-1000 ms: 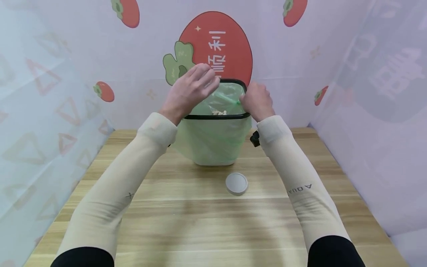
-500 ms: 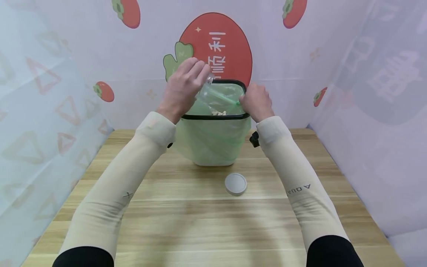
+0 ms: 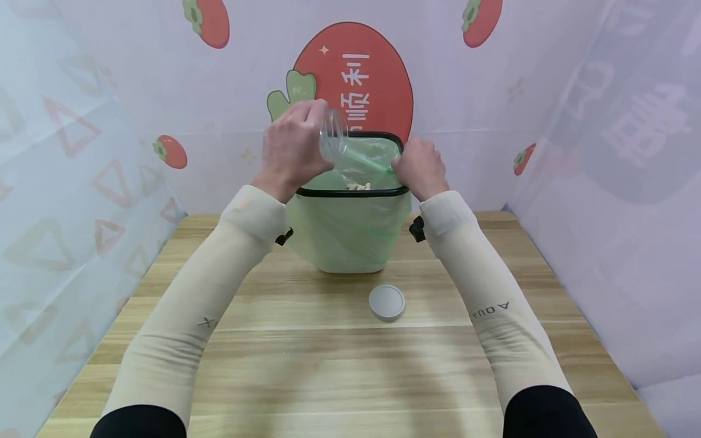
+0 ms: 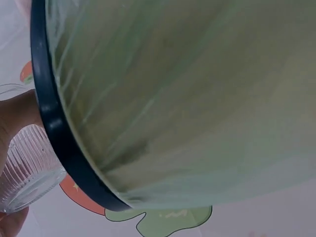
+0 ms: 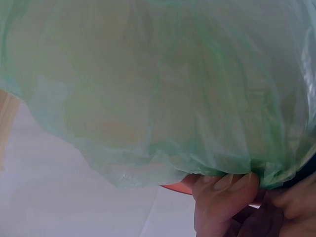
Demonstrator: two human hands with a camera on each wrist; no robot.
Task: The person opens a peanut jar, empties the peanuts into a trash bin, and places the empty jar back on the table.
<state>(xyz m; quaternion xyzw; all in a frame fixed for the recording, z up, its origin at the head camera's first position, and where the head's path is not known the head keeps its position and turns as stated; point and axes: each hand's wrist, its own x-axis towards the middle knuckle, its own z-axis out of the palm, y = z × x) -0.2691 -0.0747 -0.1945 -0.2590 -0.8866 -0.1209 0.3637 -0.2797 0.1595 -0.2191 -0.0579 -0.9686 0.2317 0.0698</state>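
In the head view my left hand point(image 3: 292, 146) grips a clear glass jar point(image 3: 334, 135) over the left side of a trash bin. Ribbed sides and a round base of the jar point(image 4: 34, 165) show in the left wrist view, beside the bin's black rim point(image 4: 54, 116). A light green trash bag point(image 3: 350, 228) lines the bin and hangs over its outside. Small pale pieces point(image 3: 358, 186) lie inside. My right hand point(image 3: 420, 167) holds the bin's right rim; in the right wrist view its curled fingers point(image 5: 224, 197) press against the gathered bag point(image 5: 163, 98).
A round grey-white lid point(image 3: 386, 302) lies flat on the wooden table point(image 3: 306, 365), in front of the bin. Behind the bin hangs a white backdrop point(image 3: 230, 79) printed with red fruit, and pale sheets flank the table on both sides.
My left hand has moved left and turned, bringing the glass jar, hidden behind it a second ago, into view. My right hand has stayed at the rim.
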